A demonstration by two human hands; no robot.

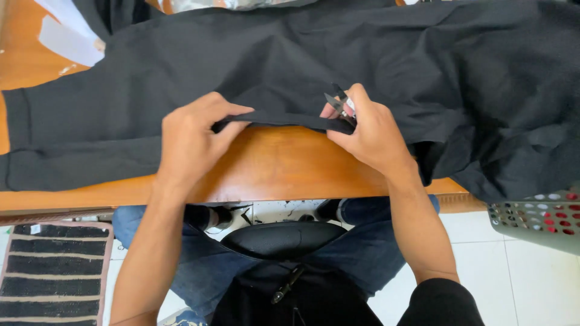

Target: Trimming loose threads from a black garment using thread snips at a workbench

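Nearest the camera, below both hands, are the person's lap in blue jeans and the black seat they sit astride, with white tiled floor to the right. A striped mat lies on the floor out to the left of the left forearm, and the corner of a grey perforated basket juts in beyond the right elbow.

Above that runs the edge of the wooden table, bare just under the hands. The left hand is closed in a pinch on the hem of a black garment, thumb on top and fingers curled beneath. The right hand grips the same hem a little way off, so the strip of cloth between the two hands is drawn taut and straight; this seems meant to hold the edge flat and steady. The right hand also holds a small pair of thread snips, its fingers wrapped narrowly round them, blades poking up just above the hem beside the thumb.

Beyond the hands the garment spreads across the table, one sleeve trailing out past the left hand, the bulk bunched and hanging over the edge past the right. Further left, pale paper pieces lie on the tabletop.
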